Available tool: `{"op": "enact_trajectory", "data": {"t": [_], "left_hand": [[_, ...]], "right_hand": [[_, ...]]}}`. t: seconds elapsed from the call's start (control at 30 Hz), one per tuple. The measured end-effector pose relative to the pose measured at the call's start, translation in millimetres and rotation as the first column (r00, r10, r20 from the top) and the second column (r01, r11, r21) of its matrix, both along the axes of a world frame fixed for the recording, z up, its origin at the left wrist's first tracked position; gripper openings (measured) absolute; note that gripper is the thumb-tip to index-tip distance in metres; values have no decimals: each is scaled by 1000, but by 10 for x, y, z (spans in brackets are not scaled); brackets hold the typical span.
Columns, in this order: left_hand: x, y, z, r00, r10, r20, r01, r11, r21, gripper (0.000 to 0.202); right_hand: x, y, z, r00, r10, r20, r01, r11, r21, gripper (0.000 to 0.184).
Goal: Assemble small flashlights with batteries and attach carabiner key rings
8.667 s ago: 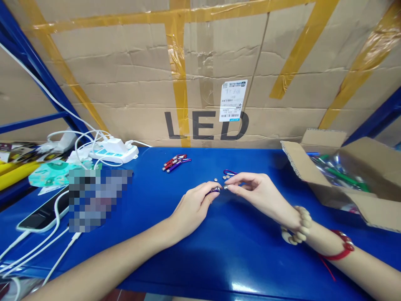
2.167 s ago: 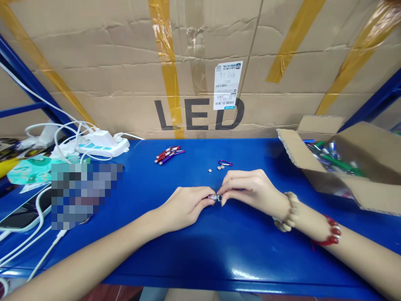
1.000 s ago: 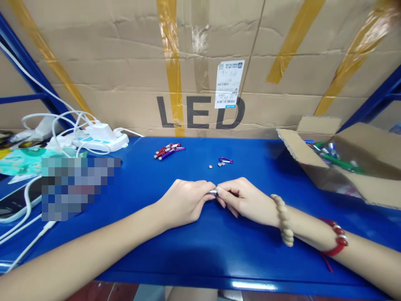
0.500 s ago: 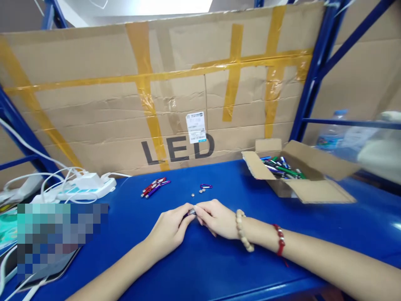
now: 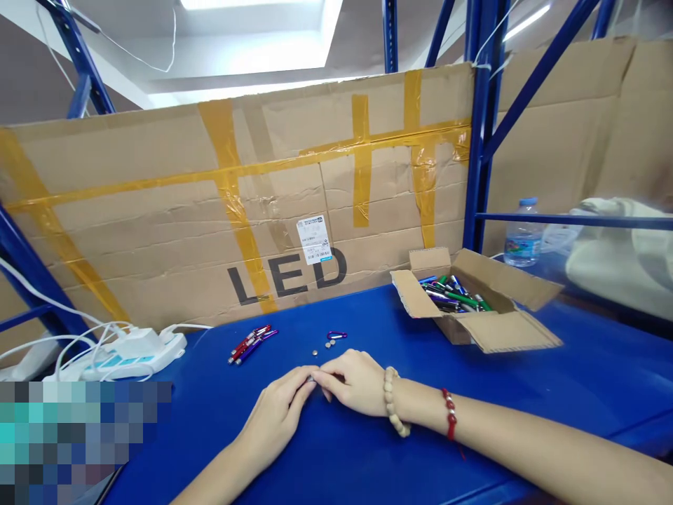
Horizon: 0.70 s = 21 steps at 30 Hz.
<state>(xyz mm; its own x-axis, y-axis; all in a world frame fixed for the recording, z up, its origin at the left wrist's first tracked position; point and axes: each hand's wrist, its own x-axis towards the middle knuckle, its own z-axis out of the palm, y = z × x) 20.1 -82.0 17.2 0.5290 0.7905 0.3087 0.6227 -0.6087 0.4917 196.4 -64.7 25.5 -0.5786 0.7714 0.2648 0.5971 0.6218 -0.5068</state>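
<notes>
My left hand (image 5: 278,407) pinches a small silvery piece (image 5: 311,379) between thumb and fingers, mostly covered by the fingertips. Meeting it from the right, my right hand (image 5: 355,384) has its thumb and fingers closed at the same piece; its kind is too hidden to tell. Just beyond my hands lie several small round silvery discs (image 5: 315,353), like button cells, and a purple carabiner clip (image 5: 337,335). Farther left rests a small bunch of slim red and purple pen-like tubes (image 5: 252,344) with silvery ends.
An open cardboard box (image 5: 453,328) of pen-like tubes stands at the right on the blue tabletop (image 5: 378,463). At left are a white power strip (image 5: 171,349) and cables. A large cardboard panel (image 5: 173,245) backs the table. A water bottle (image 5: 523,242) stands beyond the blue frame.
The view has tilted up and shifted right, so the scene sits lower and farther left. Both hands stay together at the small piece, with the fingertips now covering more of it.
</notes>
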Motion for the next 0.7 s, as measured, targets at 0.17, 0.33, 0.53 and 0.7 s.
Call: {"op": "enact_trajectory", "data": {"t": [0.17,0.33,0.53,0.7], "left_hand": [[10,-33,23,1000,2,-3,-3,1000,-23,28],[-14,-21,-20,1000,1,2,-1,1000,-12,21],[-20,-26,-30,1000,8,-17,-8,1000,11,24],[-10,-49,1,993,91,-73,-91,996,5,20]], "right_hand": [[7,-1,2,1000,5,-26,-7,999,-52,43],[0,17,-35,998,48,-43,-51,997,-54,45],[-7,41,-76,1000,5,16,-4,997,-80,48],[9,50,-95,996,12,85,-15,999,33,50]]}}
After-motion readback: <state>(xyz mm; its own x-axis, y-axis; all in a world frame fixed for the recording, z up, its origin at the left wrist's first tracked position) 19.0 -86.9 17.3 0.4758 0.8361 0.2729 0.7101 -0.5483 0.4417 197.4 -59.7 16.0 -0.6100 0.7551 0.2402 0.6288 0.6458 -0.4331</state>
